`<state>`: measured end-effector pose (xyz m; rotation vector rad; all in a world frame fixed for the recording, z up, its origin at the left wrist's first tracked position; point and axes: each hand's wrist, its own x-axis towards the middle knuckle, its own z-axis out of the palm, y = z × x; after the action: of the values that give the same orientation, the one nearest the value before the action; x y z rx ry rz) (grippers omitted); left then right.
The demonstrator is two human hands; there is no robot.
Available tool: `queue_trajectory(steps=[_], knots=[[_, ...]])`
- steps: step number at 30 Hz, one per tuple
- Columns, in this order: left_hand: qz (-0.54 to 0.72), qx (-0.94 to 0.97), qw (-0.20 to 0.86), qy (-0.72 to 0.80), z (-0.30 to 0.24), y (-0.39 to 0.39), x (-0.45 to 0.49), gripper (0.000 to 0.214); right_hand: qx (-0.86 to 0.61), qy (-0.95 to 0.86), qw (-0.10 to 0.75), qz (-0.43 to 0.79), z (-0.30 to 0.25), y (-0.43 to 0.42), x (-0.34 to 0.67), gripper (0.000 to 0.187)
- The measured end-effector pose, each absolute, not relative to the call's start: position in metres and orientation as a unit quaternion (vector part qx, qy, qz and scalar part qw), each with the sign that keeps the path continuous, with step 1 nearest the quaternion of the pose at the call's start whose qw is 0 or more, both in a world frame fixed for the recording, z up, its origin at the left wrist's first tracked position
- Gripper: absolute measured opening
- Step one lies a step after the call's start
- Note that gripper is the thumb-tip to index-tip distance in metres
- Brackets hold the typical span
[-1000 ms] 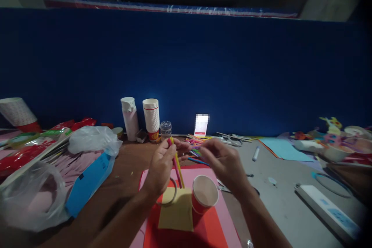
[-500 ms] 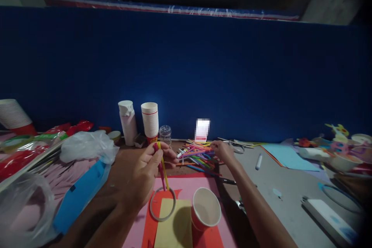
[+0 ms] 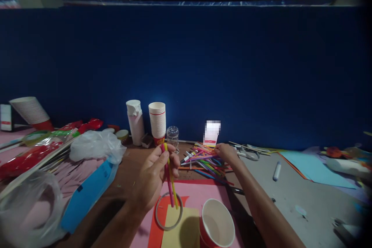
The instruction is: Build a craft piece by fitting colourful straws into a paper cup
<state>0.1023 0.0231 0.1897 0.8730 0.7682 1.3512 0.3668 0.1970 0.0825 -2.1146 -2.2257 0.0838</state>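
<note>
My left hand point(image 3: 157, 170) pinches two straws, a pink straw point(image 3: 169, 186) and a yellow straw point(image 3: 174, 193), between thumb and fingers. They slant down over a grey ring point(image 3: 157, 217), probably a tape roll. At the right end of a pile of coloured straws point(image 3: 207, 164), my right hand point(image 3: 227, 154) has its fingers curled down and closed. What lies between those fingertips, if anything, is hidden. A paper cup point(image 3: 217, 223), white inside and red outside, stands on stacked pink, red and yellow paper point(image 3: 181, 226) in front of me.
Behind stand a stack of paper cups point(image 3: 157, 122), a white wrapped stack point(image 3: 135, 124) and a clear bottle point(image 3: 172, 137). A lit phone point(image 3: 212, 133) leans by the blue partition point(image 3: 186, 66). Plastic bags point(image 3: 93, 147) lie left; scissors point(image 3: 251, 154), a marker point(image 3: 277, 171) and blue paper point(image 3: 315, 168) lie right.
The view has shifted left, so most things sit further right. My left hand still holds the pink and yellow straws, now hanging lower in view. My right hand stays at the straw pile.
</note>
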Motion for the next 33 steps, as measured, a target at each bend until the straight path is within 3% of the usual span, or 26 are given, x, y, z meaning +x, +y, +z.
queue_trajectory(steps=[19, 33], knots=[[0.581, 0.393, 0.633, 0.328, 0.191, 0.022, 0.100, 0.011, -0.643, -0.763, 0.064, -0.023, 0.096, 0.179, 0.359, 0.029], [0.585, 0.393, 0.629, 0.328, 0.192, 0.022, 0.099, 0.011, -0.618, -0.781, 0.087, 0.026, 0.092, 0.154, 0.378, 0.021]])
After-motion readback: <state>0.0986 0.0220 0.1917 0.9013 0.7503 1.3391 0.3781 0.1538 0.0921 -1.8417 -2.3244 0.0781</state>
